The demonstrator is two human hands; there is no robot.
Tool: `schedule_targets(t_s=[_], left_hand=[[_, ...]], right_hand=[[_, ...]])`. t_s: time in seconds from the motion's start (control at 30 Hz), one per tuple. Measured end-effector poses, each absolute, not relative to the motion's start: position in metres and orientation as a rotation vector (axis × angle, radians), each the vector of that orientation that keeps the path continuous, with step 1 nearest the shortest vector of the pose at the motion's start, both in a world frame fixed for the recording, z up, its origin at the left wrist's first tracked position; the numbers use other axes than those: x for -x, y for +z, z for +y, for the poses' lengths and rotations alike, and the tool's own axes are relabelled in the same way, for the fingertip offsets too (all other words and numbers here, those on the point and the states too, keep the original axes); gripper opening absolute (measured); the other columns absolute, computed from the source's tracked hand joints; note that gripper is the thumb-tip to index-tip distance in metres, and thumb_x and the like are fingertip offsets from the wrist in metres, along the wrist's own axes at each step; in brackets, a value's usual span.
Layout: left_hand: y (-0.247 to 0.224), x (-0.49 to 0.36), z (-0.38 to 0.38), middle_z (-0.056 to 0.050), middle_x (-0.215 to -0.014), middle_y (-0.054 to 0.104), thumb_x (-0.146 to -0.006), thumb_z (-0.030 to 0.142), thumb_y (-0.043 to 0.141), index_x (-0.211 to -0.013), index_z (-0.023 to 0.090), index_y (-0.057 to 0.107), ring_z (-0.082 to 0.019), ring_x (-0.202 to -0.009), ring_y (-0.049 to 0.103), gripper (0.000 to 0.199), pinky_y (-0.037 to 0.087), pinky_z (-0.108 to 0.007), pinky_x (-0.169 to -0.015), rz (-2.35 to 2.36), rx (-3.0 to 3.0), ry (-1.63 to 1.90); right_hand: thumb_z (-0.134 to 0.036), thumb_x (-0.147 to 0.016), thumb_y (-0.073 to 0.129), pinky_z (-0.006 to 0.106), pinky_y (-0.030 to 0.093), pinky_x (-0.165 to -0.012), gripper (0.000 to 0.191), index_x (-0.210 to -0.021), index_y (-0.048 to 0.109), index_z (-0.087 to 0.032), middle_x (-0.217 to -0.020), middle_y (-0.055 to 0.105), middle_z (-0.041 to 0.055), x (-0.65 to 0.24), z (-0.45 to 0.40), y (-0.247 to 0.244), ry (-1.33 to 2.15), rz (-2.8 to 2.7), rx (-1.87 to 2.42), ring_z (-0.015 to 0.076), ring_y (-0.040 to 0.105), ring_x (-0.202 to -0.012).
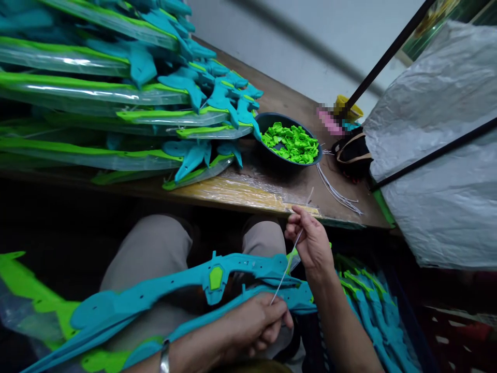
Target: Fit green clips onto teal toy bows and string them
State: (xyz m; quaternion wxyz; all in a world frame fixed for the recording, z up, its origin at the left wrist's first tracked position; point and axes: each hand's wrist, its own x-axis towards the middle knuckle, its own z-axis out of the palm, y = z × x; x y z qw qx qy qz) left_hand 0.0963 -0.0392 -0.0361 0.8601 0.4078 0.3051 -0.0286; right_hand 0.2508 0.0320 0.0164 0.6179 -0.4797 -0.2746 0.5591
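Note:
Across my lap lies a long teal plastic part (171, 280) with a green inset near its middle and green, clear-filmed pieces at its left end. A thin white string (286, 269) runs taut over its right portion, between my two hands. My left hand (258, 321), with a metal band at the wrist, pinches the lower end of the string. Above and to the right, my right hand (308, 238) holds the upper end between thumb and fingers, close to the table's front edge. A second teal arm (229, 311) passes partly beneath my left hand.
Stacked teal and green parts (155, 96) fill the table's left side. A dark bowl (287, 163) holds small green pieces, with white strings (336, 191) beside it. More teal parts (368, 305) sit in a crate at lower right. White sheeting (438, 155) hangs at right.

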Motion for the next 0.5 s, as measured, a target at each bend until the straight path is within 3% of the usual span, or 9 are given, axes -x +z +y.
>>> schedule_targets(t_s=[0.07, 0.13, 0.2, 0.27, 0.3, 0.33, 0.37, 0.43, 0.5], left_hand=[[-0.047, -0.099, -0.047, 0.005, -0.052, 0.035, -0.076, 0.081, 0.055, -0.089, 0.023, 0.055, -0.01, -0.038, 0.022, 0.059, 0.018, -0.024, -0.037, 0.672, -0.856, -0.097], [-0.051, -0.099, -0.055, 0.005, -0.051, 0.034, -0.085, 0.076, 0.047, -0.09, 0.024, 0.056, -0.011, -0.038, 0.021, 0.053, 0.019, -0.024, -0.038, 0.687, -0.887, -0.125], [-0.048, -0.095, -0.062, 0.0, -0.055, 0.046, -0.093, 0.065, 0.044, -0.09, 0.025, 0.061, -0.014, -0.042, 0.036, 0.043, 0.031, -0.027, -0.042, 0.703, -1.024, -0.11], [-0.04, -0.081, -0.065, -0.008, -0.088, 0.07, -0.095, 0.056, 0.048, -0.105, 0.027, 0.067, -0.023, -0.075, 0.064, 0.036, 0.053, -0.034, -0.066, 0.729, -1.323, 0.073], [-0.035, -0.071, -0.064, -0.01, -0.115, 0.071, -0.096, 0.052, 0.05, -0.116, 0.029, 0.067, -0.027, -0.103, 0.066, 0.035, 0.055, -0.038, -0.088, 0.751, -1.519, 0.235], [-0.032, -0.058, -0.059, -0.01, -0.139, 0.063, -0.097, 0.048, 0.052, -0.13, 0.03, 0.064, -0.03, -0.129, 0.056, 0.04, 0.047, -0.042, -0.108, 0.778, -1.718, 0.422], [-0.031, -0.044, -0.051, -0.009, -0.151, 0.053, -0.098, 0.044, 0.051, -0.139, 0.029, 0.058, -0.03, -0.143, 0.044, 0.044, 0.036, -0.046, -0.12, 0.828, -1.895, 0.607], [-0.037, -0.012, -0.027, -0.01, -0.153, 0.052, -0.1, 0.037, 0.049, -0.144, 0.025, 0.055, -0.03, -0.151, 0.033, 0.046, 0.019, -0.052, -0.128, 1.002, -2.178, 0.819], [-0.052, 0.015, 0.001, -0.015, -0.155, 0.049, -0.097, 0.046, 0.052, -0.145, 0.016, 0.055, -0.036, -0.153, 0.029, 0.057, 0.019, -0.057, -0.126, 1.185, -2.278, 0.737]], right_hand=[[-0.051, -0.067, 0.091, 0.018, 0.033, -0.043, 0.057, -0.106, 0.065, -0.018, -0.075, 0.053, -0.0039, -0.255, 0.033, 0.02, 1.218, -0.612, 1.101, 0.0049, 0.041, -0.05], [-0.052, -0.069, 0.088, 0.016, 0.022, -0.04, 0.055, -0.106, 0.064, -0.02, -0.074, 0.044, -0.0055, -0.26, 0.032, 0.021, 1.19, -0.619, 1.115, 0.0037, 0.031, -0.049], [-0.052, -0.071, 0.086, 0.017, 0.017, -0.039, 0.053, -0.106, 0.065, -0.019, -0.074, 0.039, -0.005, -0.265, 0.028, 0.022, 1.181, -0.62, 1.137, 0.004, 0.027, -0.05], [-0.049, -0.073, 0.083, 0.018, 0.014, -0.04, 0.051, -0.11, 0.065, -0.018, -0.075, 0.038, -0.0043, -0.272, 0.02, 0.026, 1.159, -0.653, 1.191, 0.0044, 0.026, -0.05], [-0.048, -0.076, 0.081, 0.018, 0.014, -0.041, 0.052, -0.115, 0.064, -0.018, -0.074, 0.039, -0.0042, -0.277, 0.015, 0.029, 1.111, -0.713, 1.246, 0.005, 0.027, -0.051], [-0.047, -0.08, 0.077, 0.019, 0.017, -0.043, 0.054, -0.123, 0.061, -0.019, -0.074, 0.04, -0.0042, -0.284, 0.008, 0.033, 1.034, -0.811, 1.327, 0.0061, 0.029, -0.051], [-0.046, -0.085, 0.073, 0.02, 0.022, -0.044, 0.056, -0.133, 0.056, -0.021, -0.073, 0.043, -0.0041, -0.293, 0.002, 0.037, 0.936, -0.939, 1.428, 0.0078, 0.034, -0.053], [-0.044, -0.094, 0.062, 0.022, 0.033, -0.05, 0.057, -0.143, 0.043, -0.021, -0.073, 0.051, -0.0035, -0.312, -0.011, 0.044, 0.733, -1.224, 1.646, 0.0116, 0.044, -0.057], [-0.043, -0.099, 0.054, 0.025, 0.04, -0.056, 0.042, -0.133, 0.047, -0.02, -0.074, 0.059, -0.0015, -0.329, -0.02, 0.047, 0.598, -1.475, 1.829, 0.0138, 0.05, -0.06]])
